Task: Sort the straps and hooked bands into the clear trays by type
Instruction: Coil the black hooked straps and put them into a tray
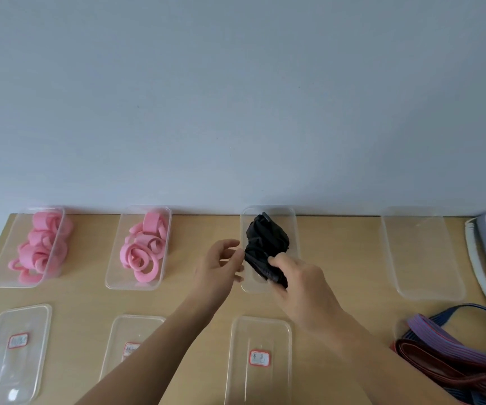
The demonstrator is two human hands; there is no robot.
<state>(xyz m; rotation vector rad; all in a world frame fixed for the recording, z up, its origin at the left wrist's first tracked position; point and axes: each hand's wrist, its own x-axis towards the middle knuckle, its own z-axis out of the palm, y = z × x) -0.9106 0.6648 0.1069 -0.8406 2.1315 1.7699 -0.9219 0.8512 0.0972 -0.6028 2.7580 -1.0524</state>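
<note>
1. Gripping a crumpled bundle of black woven straps, the right hand curls its thumb and fingers round the bundle's near end. The bundle sits in the third clear plastic tray of the back row and bulges above the rim.
2. The left hand holds nothing. Its fingers are spread and loosely bent, with the tips just beside the bundle's left edge; whether they touch it cannot be told.
3. The far-left clear tray holds smooth pink loop bands, and some hang over its right wall.
4. The second clear tray holds wider pink rings, piled loosely.
5. The fourth clear tray stands at the right end of the row.
6. Flat clear lids with red-bordered labels lie nearer on the tan wooden table.
7. Flat striped bands in purple, blue and dark red lie heaped at the near right.
</note>
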